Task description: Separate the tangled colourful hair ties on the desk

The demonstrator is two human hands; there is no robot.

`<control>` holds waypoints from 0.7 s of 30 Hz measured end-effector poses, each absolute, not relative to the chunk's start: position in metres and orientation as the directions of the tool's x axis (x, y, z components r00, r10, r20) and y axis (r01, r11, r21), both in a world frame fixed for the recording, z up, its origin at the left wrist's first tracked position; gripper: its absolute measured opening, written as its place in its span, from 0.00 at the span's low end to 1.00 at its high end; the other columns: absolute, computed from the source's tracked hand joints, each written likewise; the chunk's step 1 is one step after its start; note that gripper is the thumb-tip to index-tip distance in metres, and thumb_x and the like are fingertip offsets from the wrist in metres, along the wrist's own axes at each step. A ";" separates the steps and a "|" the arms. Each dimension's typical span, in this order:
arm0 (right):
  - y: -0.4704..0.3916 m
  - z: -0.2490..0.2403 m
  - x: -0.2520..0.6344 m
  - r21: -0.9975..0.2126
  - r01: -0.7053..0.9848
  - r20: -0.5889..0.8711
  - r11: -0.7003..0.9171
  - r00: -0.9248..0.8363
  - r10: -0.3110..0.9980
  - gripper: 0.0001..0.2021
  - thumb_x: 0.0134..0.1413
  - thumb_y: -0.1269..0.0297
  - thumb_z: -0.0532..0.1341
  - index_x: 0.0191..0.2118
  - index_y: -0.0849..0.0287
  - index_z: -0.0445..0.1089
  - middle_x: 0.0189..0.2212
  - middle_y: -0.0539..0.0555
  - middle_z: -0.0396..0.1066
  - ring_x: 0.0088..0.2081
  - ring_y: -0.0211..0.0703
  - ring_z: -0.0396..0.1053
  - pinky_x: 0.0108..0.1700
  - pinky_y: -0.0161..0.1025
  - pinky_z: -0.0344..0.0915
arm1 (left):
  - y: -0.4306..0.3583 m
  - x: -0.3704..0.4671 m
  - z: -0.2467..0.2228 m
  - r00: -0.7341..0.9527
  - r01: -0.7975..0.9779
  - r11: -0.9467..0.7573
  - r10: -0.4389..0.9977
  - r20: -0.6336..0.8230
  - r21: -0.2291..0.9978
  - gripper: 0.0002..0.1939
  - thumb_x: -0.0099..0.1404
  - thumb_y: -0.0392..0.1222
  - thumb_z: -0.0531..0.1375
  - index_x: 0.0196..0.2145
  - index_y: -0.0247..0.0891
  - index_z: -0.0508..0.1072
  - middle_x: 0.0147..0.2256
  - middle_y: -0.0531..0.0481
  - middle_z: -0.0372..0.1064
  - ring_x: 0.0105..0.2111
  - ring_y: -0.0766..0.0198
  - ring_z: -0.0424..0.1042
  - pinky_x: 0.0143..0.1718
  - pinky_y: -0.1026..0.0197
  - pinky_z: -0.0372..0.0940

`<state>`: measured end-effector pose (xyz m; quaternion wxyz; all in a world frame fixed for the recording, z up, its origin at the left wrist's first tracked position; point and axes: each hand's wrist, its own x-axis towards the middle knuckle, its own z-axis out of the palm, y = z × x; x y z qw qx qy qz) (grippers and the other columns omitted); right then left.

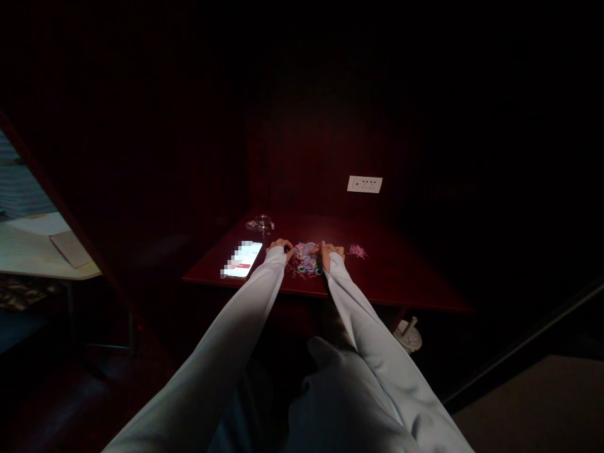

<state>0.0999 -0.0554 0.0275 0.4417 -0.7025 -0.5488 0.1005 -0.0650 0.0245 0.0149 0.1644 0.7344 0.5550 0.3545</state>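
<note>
A heap of small, loopy, many-coloured pieces [306, 259], which look like small elastic bands and clips, lies on the dark red table between my hands. My left hand [281, 246] rests at the heap's left edge, with its fingers curved and a gap between thumb and forefinger. On the right side of the heap, my right hand [331, 253] has its fingers bent together at the pieces. Whatever may be in those fingers is too small to make out. To the right of that hand lies a separate little pile of pink pieces [357, 251].
A lit phone [243, 260] lies left of my left hand. Behind it stands a clear container [262, 224] with pinkish bits beside it. A white socket panel [365, 184] is on the back wall. Below the table's right side is a whitish round object [408, 336].
</note>
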 end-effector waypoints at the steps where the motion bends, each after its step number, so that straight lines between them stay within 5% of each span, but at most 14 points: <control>1: -0.055 0.028 0.100 -0.730 0.683 0.338 -0.013 0.377 0.862 0.28 0.75 0.58 0.47 0.32 0.50 0.82 0.46 0.53 0.77 0.55 0.52 0.63 0.62 0.50 0.54 | 0.024 -0.065 0.016 0.132 0.703 -0.322 0.935 0.329 0.634 0.06 0.62 0.36 0.67 0.28 0.42 0.77 0.44 0.48 0.78 0.50 0.51 0.72 0.55 0.51 0.64; 11: -0.053 0.024 0.102 -0.724 0.690 0.346 -0.008 0.373 0.861 0.29 0.75 0.55 0.46 0.31 0.50 0.82 0.47 0.55 0.77 0.57 0.53 0.63 0.62 0.50 0.53 | 0.024 -0.062 0.010 0.085 0.627 -0.311 0.939 0.334 0.714 0.12 0.59 0.32 0.68 0.21 0.41 0.73 0.43 0.49 0.81 0.50 0.51 0.74 0.58 0.48 0.62; 21: -0.059 0.030 0.101 -0.711 0.703 0.341 0.018 0.323 0.883 0.24 0.74 0.58 0.51 0.33 0.50 0.83 0.48 0.52 0.78 0.56 0.53 0.60 0.62 0.50 0.52 | 0.048 -0.066 -0.009 0.046 0.368 -0.372 0.923 0.382 0.852 0.06 0.61 0.38 0.66 0.26 0.42 0.76 0.40 0.47 0.82 0.47 0.54 0.79 0.59 0.52 0.68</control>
